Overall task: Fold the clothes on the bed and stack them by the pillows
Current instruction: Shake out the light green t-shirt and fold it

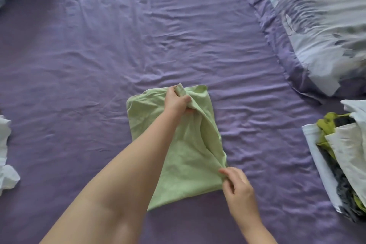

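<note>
From remote station I count two hands, one pale green garment (pixel 184 150), one pillow (pixel 316 25), one pile of unfolded clothes (pixel 344 156), one white cloth (pixel 6 156). Green garment lies at centre of purple bed sheet (pixel 99 55), partly folded. Left hand (pixel 177 102) at garment's 12 o'clock end, fingers curled round bunched fold. Right hand (pixel 236 186) at garment's 4 o'clock corner, pinching edge. Pillow at 2 o'clock, pile at 3 o'clock, white cloth at 9 o'clock.
</note>
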`<move>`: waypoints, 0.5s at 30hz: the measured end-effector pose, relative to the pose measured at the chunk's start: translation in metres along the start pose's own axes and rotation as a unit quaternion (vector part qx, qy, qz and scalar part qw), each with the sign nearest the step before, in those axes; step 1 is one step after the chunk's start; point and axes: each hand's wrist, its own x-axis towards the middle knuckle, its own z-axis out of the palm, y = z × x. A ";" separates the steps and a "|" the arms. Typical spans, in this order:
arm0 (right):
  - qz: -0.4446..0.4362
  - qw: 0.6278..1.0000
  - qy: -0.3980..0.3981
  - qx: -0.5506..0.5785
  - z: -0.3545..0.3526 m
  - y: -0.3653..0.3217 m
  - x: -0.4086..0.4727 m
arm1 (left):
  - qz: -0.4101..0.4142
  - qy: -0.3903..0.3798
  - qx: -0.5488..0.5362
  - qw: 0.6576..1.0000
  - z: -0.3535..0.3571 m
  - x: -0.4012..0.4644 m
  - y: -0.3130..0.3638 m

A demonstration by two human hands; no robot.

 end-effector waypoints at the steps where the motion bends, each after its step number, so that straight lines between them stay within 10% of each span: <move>1: 0.005 1.000 0.002 -0.005 -0.001 0.006 0.000 | 0.006 0.002 0.012 1.000 0.008 0.003 -0.002; 8: -0.098 0.985 0.003 -0.141 -0.001 0.030 0.011 | 0.130 -0.057 0.209 0.967 0.045 0.004 -0.034; 13: -0.082 0.979 -0.092 -0.163 0.009 0.027 0.029 | 0.257 -0.086 0.568 0.777 0.048 -0.003 -0.064; 15: -0.041 0.976 -0.133 -0.165 0.010 0.029 0.032 | 0.268 -0.088 0.597 0.751 0.044 -0.013 -0.076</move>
